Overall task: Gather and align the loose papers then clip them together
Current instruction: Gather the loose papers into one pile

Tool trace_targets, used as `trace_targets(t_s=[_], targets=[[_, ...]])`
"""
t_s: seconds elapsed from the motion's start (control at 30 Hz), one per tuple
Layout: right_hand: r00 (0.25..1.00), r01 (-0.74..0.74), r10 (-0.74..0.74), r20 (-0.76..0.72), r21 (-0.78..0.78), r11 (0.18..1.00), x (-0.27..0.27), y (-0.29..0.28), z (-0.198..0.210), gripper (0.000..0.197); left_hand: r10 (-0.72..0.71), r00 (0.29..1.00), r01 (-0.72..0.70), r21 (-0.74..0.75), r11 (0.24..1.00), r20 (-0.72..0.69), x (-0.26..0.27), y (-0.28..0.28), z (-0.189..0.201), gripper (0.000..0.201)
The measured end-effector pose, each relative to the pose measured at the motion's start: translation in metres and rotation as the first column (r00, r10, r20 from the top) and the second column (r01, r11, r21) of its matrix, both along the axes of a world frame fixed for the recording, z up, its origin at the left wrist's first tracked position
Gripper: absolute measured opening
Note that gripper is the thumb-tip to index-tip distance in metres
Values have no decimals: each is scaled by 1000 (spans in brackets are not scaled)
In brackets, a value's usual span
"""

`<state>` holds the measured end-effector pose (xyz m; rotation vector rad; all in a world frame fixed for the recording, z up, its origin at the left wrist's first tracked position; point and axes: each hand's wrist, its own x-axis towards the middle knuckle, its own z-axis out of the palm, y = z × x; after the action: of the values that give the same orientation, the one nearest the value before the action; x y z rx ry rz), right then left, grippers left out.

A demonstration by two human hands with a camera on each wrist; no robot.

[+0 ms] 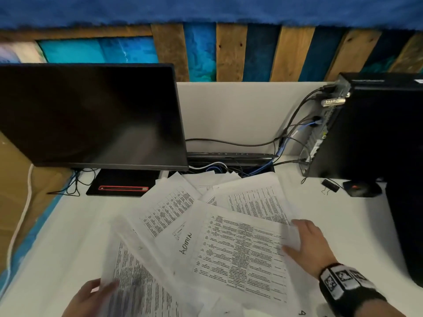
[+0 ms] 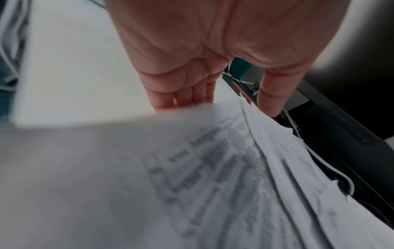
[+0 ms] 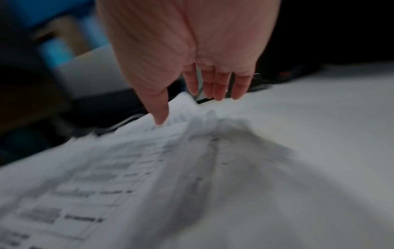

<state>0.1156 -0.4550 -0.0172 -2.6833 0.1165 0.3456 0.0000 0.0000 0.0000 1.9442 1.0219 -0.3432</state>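
Note:
Several loose printed papers (image 1: pixel 229 239) lie fanned and overlapping on the white desk (image 1: pixel 357 227). My left hand (image 1: pixel 100 287) is at their near left corner. In the left wrist view its straight fingers (image 2: pixel 183 99) slip under a blurred, lifted sheet (image 2: pixel 149 168), with the thumb apart. My right hand (image 1: pixel 290 236) rests at the right edge of the pile. In the right wrist view its thumb (image 3: pixel 160 116) touches the raised paper edge (image 3: pixel 181 104), and the fingers are straight beyond it. A black binder clip (image 1: pixel 329 186) lies on the desk at the far right, away from both hands.
A dark monitor (image 1: pixel 91 115) on a black base (image 1: pixel 123 181) stands at the back left. A black computer tower (image 1: pixel 377 129) stands at the back right, with a mouse (image 1: pixel 359 188) before it. Cables (image 1: pixel 229 167) run behind the papers. The desk's left edge drops off.

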Motion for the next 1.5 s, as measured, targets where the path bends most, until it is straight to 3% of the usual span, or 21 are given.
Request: trace_targets(t_s=[0.03, 0.1, 0.23, 0.4, 0.53, 0.6, 0.77, 0.9, 0.97, 1.03, 1.13, 1.2, 1.33, 1.43, 1.5], targets=[[995, -96, 96, -9, -11, 995, 8, 13, -1, 82, 66, 997, -65, -33, 997, 40, 4, -12, 1, 64], [977, -201, 200, -73, -4, 980, 24, 34, -4, 93, 53, 998, -52, -30, 998, 44, 16, -23, -4, 51], [946, -225, 206, -249, -48, 973, 41, 60, -8, 98, -59, 997, 58, 21, 998, 47, 39, -44, -21, 25], [934, -325, 259, -247, -286, 901, 47, 61, -12, 93, -179, 984, 180, 117, 977, -17, 45, -53, -33, 25], [925, -350, 301, -230, -214, 912, 52, 58, -12, 114, -203, 979, 204, 163, 965, -20, 47, -55, -33, 21], [919, -348, 290, -267, -203, 915, 55, 59, -9, 116, -210, 976, 216, 172, 961, -52, 50, -54, -33, 17], [885, -346, 237, -401, -226, 911, 60, 62, -6, 89, -212, 975, 221, 180, 959, -67, 53, -53, -35, 17], [887, -370, 277, -370, -207, 906, 55, 61, -9, 47, -216, 974, 224, 195, 955, -66, 51, -56, -32, 16], [892, -323, 274, -359, -83, 943, 51, 55, -10, 30, -231, 971, 239, 187, 953, -66, 50, -56, -30, 14], [917, -232, 221, -332, 8, 973, 50, 40, -7, 25, -237, 969, 246, 180, 952, -71, 48, -55, -29, 16], [968, 8, -25, -251, -68, 998, 54, 6, -4, 51, -208, 976, 216, 164, 963, -66, 48, -51, -26, 12], [958, 77, -105, -266, -113, 991, 54, -10, -3, 55, -194, 980, 199, 165, 966, -47, 50, -52, -26, 12], [953, 105, -89, -291, 39, 994, 48, -4, -1, 50, -225, 974, 219, 231, 948, 1, 58, -67, -22, 14], [942, 177, -117, -315, 170, 969, 42, 12, -8, 64, -266, 964, 255, 239, 937, 11, 65, -83, -22, 23], [945, 164, -95, -312, 203, 965, 38, 24, -13, 62, -326, 945, 316, 211, 925, 12, 69, -95, -24, 27]])
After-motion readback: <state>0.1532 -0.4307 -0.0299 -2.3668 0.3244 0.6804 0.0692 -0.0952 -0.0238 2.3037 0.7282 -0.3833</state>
